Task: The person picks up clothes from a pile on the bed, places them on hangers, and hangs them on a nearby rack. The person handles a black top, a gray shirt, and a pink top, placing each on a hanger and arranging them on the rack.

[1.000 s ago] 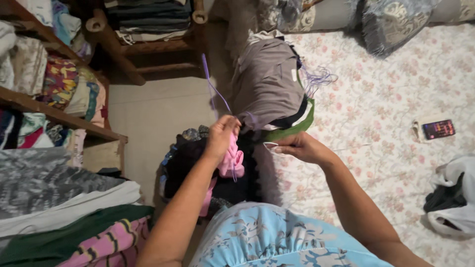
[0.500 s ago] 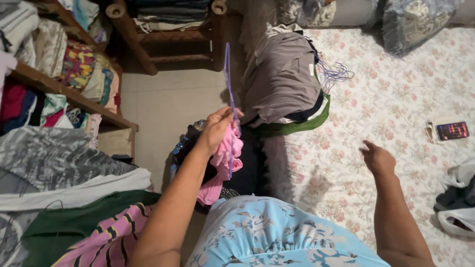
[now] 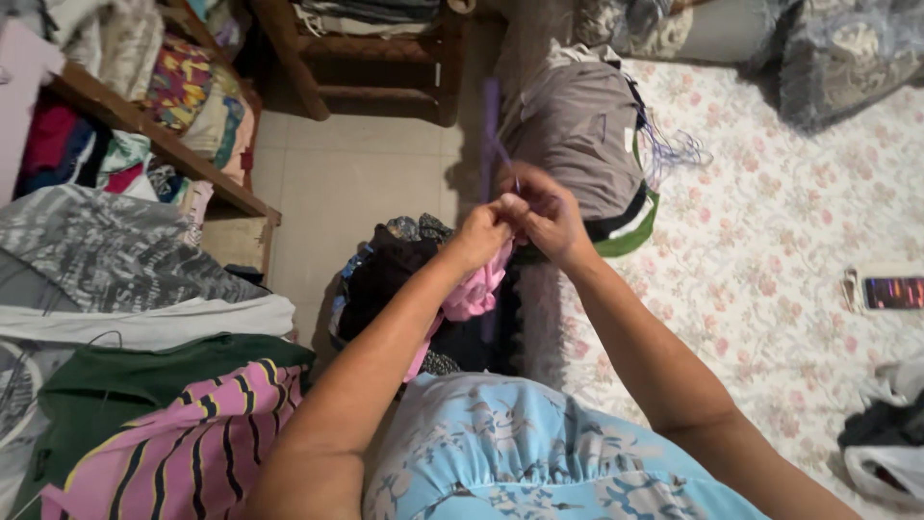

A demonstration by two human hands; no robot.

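Both hands meeting over a thin purple plastic hanger (image 3: 492, 125), above the dark clothes pile (image 3: 404, 279).
Left hand (image 3: 481, 236) is gripping the crumpled pink cloth garment (image 3: 474, 289) and hanger; right hand (image 3: 549, 217) is pinching closed beside it. Garment appears half-mounted; straightening is remaining.

Both arms reach forward from the bottom of the view and meet in the middle. The left arm comes up from about 7 o'clock, bare and nearly straight. The left hand (image 3: 478, 234) is closed, with its fingers curled in tight and pinching. The right arm comes up from about 5 o'clock, bare too, with the wrist bent a little to the left. The right hand (image 3: 547, 214) sits just at 2 o'clock from the left one, back up, its fingers curled and pinching as well. The two hands touch at the fingertips.
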